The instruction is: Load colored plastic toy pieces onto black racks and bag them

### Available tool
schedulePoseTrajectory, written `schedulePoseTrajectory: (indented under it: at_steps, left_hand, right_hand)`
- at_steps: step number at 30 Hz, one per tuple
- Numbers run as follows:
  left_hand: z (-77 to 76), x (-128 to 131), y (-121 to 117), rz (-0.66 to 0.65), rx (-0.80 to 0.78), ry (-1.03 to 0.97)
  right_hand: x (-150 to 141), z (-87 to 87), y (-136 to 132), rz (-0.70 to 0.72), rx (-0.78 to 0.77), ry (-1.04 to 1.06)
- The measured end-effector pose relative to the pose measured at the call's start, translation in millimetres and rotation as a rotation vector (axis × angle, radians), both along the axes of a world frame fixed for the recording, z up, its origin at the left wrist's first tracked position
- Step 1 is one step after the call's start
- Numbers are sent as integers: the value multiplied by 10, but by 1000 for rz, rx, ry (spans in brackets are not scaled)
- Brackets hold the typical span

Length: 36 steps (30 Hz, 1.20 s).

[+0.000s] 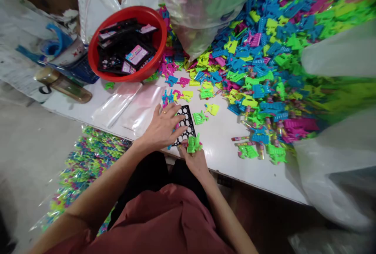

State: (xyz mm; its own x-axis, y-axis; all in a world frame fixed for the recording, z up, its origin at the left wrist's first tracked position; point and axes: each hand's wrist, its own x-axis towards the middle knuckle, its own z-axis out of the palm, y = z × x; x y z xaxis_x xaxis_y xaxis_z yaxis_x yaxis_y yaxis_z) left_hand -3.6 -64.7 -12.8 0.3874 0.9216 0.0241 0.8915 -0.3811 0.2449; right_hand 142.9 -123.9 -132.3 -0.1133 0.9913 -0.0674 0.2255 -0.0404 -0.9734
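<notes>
My left hand, wearing a ring, lies with spread fingers over a black plastic panel with rows of round holes. The panel is flat near the table's front edge, and part of it is hidden under the hand. At the panel's lower right corner, my right hand is closed around a bright green plastic piece with comb-like slots. Some fingertips of this hand are hidden. Just right of the panel lie another green piece and a yellow piece.
A red basin holds black packs with printed cards. Clear plastic bags and a brown bottle lie on the left. A big heap of coloured pieces fills the right back. Bagged pieces are on the floor.
</notes>
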Motion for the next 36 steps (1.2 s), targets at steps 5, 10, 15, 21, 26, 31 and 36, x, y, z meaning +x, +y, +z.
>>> schedulePoseTrajectory:
  at_steps: [5,10,15,21,26,31,36]
  left_hand:
    - [-203,60,-95,31,-27,-70]
    - [-242,115,-98,34,5,-89]
    - [-291,70,-89,58,27,-87]
    - [-273,-26,-354,-78,66,-146]
    - [-126,-73,-115,42,229,-202]
    - [-43,-14,656,178,178,-146]
    - [-194,151,881,110,-97,158]
  right_hand:
    - [11,-27,42,102,175,-229]
    - [-144,84,127,293,129,-673]
    - [-69,253,269,433,143,-588]
    - [1099,358,372,119,118,-942]
    - [1343,272,555,143,160,-1368]
    - [859,317,849,264,275,-1279]
    - [741,415,1693,181,223,-1171]
